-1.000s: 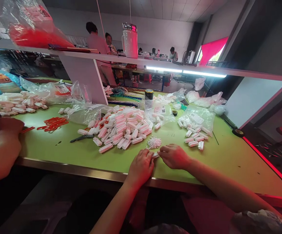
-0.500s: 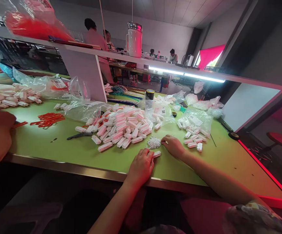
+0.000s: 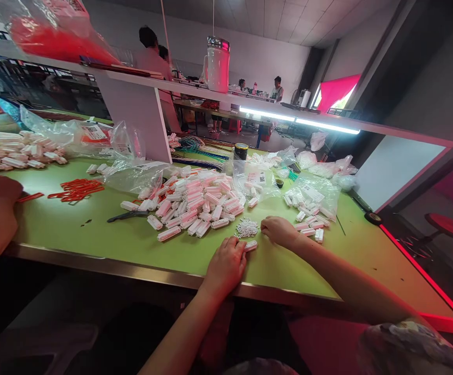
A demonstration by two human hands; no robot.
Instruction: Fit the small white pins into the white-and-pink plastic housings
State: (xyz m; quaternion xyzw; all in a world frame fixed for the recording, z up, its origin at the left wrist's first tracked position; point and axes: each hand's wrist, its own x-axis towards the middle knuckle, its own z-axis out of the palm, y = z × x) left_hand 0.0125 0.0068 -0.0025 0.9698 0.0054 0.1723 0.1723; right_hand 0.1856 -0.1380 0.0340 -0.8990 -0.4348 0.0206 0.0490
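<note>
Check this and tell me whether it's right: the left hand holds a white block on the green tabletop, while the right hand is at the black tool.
The right hand's place is wrong: the head view shows the right hand beside the pile of small white pieces. The left hand does hold a white block on the green tabletop.

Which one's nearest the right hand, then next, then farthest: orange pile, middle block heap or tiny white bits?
Head view:
1. Tiny white bits: just left of the right hand.
2. Middle block heap: farther left.
3. Orange pile: left of the heap.
</note>
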